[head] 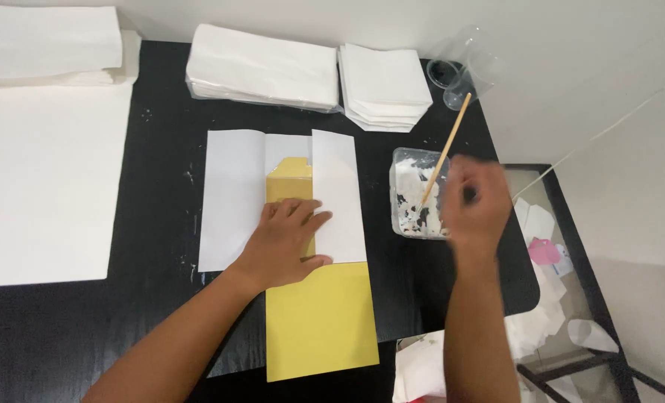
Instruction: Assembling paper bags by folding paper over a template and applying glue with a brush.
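Note:
My left hand (286, 242) lies flat, fingers spread, on a yellow card template (321, 321) and the white paper sheet (232, 198) folded around it on the black table (161, 142). The sheet's right flap (338, 194) is folded over the yellow card. My right hand (476, 200), blurred, is closed on a thin wooden stick (446, 149) whose lower end rests in a small clear tub of white paste (416, 195).
Two stacks of white paper (261, 69) (383, 86) lie at the table's far edge beside clear plastic cups (463, 69). Large white sheets (45, 179) cover the left side. A glass side table (564, 298) with paper scraps stands at the right.

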